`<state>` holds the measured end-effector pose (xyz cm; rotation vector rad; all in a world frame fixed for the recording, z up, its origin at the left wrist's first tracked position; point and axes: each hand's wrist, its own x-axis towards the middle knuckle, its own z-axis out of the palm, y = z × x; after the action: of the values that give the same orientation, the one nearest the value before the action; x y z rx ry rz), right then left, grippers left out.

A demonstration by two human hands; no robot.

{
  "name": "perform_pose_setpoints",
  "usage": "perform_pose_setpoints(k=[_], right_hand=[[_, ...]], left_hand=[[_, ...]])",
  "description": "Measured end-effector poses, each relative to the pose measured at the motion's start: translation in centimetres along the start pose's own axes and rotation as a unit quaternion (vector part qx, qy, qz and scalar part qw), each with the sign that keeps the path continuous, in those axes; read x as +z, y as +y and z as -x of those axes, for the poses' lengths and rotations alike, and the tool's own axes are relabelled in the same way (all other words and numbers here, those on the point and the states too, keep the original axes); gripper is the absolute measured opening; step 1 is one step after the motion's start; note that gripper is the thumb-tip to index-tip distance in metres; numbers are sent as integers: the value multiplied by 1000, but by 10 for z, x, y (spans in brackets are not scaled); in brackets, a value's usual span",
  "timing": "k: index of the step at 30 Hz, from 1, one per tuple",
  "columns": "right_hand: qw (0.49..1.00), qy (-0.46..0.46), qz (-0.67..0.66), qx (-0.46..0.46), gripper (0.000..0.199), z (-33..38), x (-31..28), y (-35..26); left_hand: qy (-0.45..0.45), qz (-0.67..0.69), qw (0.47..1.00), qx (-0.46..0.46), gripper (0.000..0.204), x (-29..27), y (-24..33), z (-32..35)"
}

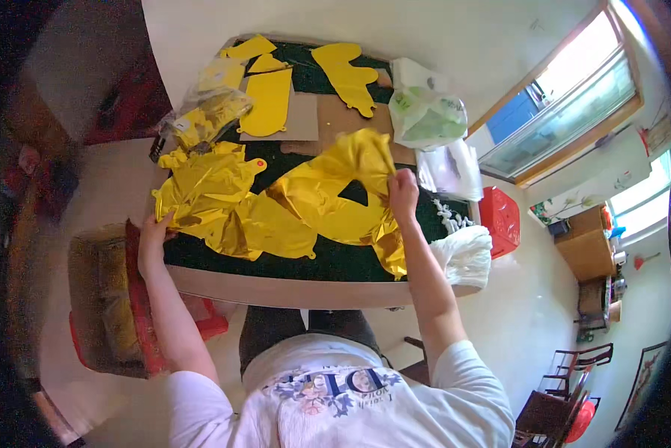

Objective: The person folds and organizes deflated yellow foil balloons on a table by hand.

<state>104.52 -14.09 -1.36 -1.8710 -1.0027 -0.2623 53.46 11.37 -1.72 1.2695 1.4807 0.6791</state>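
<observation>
A wide, crinkled run of uninflated gold foil balloon [279, 224] stretches across the front of the dark green table top [208, 260]. My left hand [153, 234] pinches its left edge near the table's front corner. At the other end, my right hand [404, 196] is closed on the foil, lifting it a little; the part beside it is slightly blurred. Whether this is one piece or several overlapping ones I cannot tell. Small round tabs stick out along its edges, one with a red mark.
Flat yellow pieces [266, 104] and cardboard [350, 119] lie at the back. Clear bags of gold foil [208, 119] stand back left, white plastic bags [429, 112] back right. A white bundle [466, 254] and a red basket [499, 222] are at right. An open carton [100, 299] is lower left.
</observation>
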Motion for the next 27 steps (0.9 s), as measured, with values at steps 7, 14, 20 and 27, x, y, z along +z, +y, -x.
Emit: perform_pose_setpoints(k=[7, 14, 20, 27], right_hand=[[973, -25, 142, 180, 24, -28, -12, 25], [931, -209, 295, -57, 46, 30, 20, -23], [984, -128, 13, -122, 34, 29, 5, -134], [962, -137, -141, -192, 38, -18, -27, -250]], left_hand=[[3, 3, 1000, 13, 39, 6, 7, 3], [-6, 37, 999, -18, 37, -5, 3, 10], [34, 39, 974, 221, 25, -1, 69, 73], [-84, 114, 875, 463, 20, 18, 179, 159]])
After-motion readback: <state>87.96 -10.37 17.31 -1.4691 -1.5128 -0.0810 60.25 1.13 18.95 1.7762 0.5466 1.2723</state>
